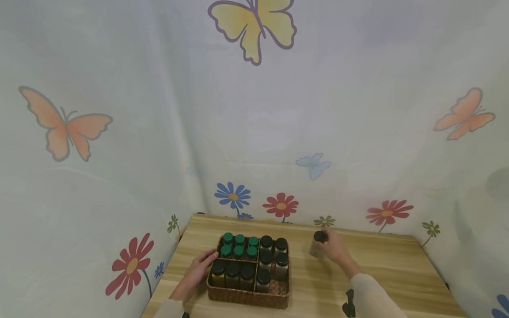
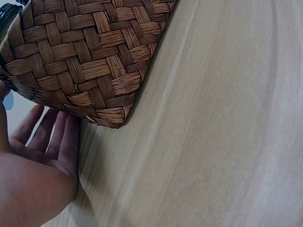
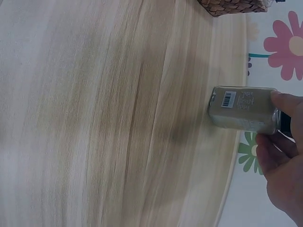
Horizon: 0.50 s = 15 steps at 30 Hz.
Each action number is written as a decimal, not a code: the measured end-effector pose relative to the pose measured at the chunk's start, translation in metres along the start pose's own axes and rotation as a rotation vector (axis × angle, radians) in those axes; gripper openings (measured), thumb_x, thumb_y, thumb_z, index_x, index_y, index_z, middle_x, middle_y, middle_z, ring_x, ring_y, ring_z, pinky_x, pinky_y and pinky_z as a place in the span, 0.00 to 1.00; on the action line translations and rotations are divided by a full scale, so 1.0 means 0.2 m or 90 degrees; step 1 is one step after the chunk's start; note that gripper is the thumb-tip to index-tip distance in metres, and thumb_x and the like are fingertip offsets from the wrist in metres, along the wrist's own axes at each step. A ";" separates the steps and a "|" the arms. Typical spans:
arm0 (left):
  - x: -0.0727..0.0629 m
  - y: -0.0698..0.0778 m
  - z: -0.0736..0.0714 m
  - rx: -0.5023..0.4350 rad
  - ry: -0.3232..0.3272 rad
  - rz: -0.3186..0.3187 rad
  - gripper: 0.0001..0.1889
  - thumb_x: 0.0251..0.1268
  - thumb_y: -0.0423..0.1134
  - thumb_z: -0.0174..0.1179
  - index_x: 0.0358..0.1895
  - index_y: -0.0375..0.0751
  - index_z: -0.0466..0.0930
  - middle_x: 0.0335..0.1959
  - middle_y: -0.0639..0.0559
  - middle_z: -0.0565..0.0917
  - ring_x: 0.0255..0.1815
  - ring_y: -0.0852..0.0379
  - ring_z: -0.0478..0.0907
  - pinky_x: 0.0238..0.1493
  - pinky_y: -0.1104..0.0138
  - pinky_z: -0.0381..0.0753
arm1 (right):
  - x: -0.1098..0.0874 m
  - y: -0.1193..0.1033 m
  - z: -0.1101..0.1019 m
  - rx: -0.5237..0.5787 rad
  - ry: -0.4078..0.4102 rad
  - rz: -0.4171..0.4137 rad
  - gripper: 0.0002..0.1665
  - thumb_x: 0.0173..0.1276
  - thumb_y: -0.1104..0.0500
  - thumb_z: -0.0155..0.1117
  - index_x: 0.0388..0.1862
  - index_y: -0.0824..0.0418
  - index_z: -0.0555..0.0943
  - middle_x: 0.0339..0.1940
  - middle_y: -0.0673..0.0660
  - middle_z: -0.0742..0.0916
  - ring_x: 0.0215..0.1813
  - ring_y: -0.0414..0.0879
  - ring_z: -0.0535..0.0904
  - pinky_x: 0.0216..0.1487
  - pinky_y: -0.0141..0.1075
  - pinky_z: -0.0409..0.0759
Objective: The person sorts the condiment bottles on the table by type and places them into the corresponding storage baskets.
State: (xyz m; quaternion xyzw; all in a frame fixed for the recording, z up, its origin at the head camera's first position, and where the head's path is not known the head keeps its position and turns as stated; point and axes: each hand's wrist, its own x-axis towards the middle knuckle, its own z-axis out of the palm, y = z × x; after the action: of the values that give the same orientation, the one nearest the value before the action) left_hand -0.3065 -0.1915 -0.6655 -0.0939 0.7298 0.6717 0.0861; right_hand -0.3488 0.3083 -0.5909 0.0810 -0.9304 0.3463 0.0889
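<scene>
My right hand (image 1: 334, 248) grips a square spice jar (image 3: 244, 109) near its black cap, fingers and thumb around the upper part. Greyish-brown contents and a barcode label show in the right wrist view, and the jar is upright over the table's back right. To its left stands a woven basket (image 1: 246, 297) with dividers. My left hand (image 1: 197, 269) rests its nearly straight fingers against the basket's left side. Green-capped jars (image 1: 238, 251) fill the back left compartment. Black-capped jars (image 1: 233, 274) stand in the front left and right compartments; woven bottom shows at the front right corner.
The wooden table (image 1: 374, 269) reaches back to a pale cloth wall (image 1: 350, 132) printed with flowers and butterflies. More cloth hangs along the left and right sides. A black strap-like piece (image 1: 348, 304) is by the right sleeve.
</scene>
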 end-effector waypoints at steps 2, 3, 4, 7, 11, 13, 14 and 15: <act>0.00 0.00 0.01 0.000 0.003 0.002 0.48 0.68 0.70 0.64 0.78 0.36 0.70 0.77 0.33 0.71 0.78 0.32 0.66 0.74 0.42 0.70 | 0.00 0.00 0.00 -0.001 0.007 0.002 0.26 0.67 0.62 0.78 0.59 0.74 0.80 0.50 0.68 0.88 0.49 0.62 0.85 0.50 0.59 0.84; -0.01 0.00 0.01 0.004 0.001 0.005 0.48 0.69 0.70 0.63 0.78 0.36 0.69 0.77 0.32 0.71 0.78 0.31 0.66 0.74 0.41 0.70 | 0.00 0.00 0.00 -0.003 0.009 0.006 0.25 0.67 0.62 0.78 0.57 0.73 0.81 0.48 0.67 0.88 0.48 0.61 0.85 0.49 0.58 0.84; -0.01 0.00 0.01 0.004 0.001 0.004 0.47 0.69 0.70 0.63 0.78 0.36 0.70 0.77 0.32 0.71 0.78 0.31 0.66 0.74 0.41 0.70 | 0.00 0.00 0.00 -0.004 0.010 0.008 0.24 0.66 0.62 0.79 0.55 0.72 0.81 0.47 0.66 0.88 0.47 0.60 0.85 0.48 0.57 0.84; 0.00 0.00 0.01 0.004 0.000 0.004 0.47 0.70 0.69 0.63 0.78 0.36 0.69 0.77 0.33 0.71 0.78 0.31 0.66 0.74 0.41 0.70 | -0.01 0.00 -0.01 -0.012 0.014 0.009 0.22 0.64 0.61 0.80 0.51 0.70 0.83 0.44 0.64 0.89 0.44 0.57 0.85 0.46 0.55 0.84; 0.00 0.00 0.00 0.005 0.002 -0.002 0.47 0.70 0.70 0.62 0.78 0.37 0.69 0.77 0.33 0.70 0.78 0.32 0.66 0.74 0.40 0.69 | -0.02 -0.02 -0.03 -0.027 0.011 -0.017 0.22 0.61 0.60 0.83 0.49 0.68 0.85 0.42 0.61 0.89 0.42 0.55 0.84 0.43 0.52 0.84; 0.01 0.00 0.00 0.007 0.003 -0.003 0.47 0.70 0.70 0.62 0.79 0.37 0.69 0.77 0.33 0.70 0.78 0.32 0.66 0.74 0.40 0.69 | -0.02 -0.02 -0.04 -0.038 0.006 -0.034 0.22 0.60 0.59 0.84 0.49 0.68 0.86 0.41 0.60 0.89 0.41 0.53 0.83 0.43 0.51 0.83; 0.01 0.00 0.00 0.007 0.003 -0.005 0.46 0.70 0.70 0.62 0.79 0.37 0.69 0.77 0.33 0.70 0.78 0.32 0.65 0.74 0.40 0.69 | -0.02 -0.03 -0.04 -0.044 0.005 -0.038 0.23 0.60 0.58 0.84 0.49 0.67 0.86 0.41 0.59 0.89 0.41 0.52 0.83 0.44 0.50 0.83; 0.01 0.00 0.00 0.007 0.002 -0.005 0.46 0.70 0.70 0.62 0.79 0.37 0.69 0.77 0.33 0.70 0.78 0.32 0.65 0.74 0.40 0.69 | -0.03 -0.04 -0.04 -0.045 0.001 -0.043 0.23 0.59 0.58 0.84 0.49 0.67 0.86 0.41 0.58 0.89 0.41 0.51 0.83 0.44 0.50 0.83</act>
State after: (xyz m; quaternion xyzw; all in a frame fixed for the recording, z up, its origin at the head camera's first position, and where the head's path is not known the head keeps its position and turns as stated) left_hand -0.3084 -0.1925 -0.6656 -0.0970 0.7334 0.6671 0.0881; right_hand -0.3410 0.3092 -0.5808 0.1088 -0.9387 0.3102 0.1037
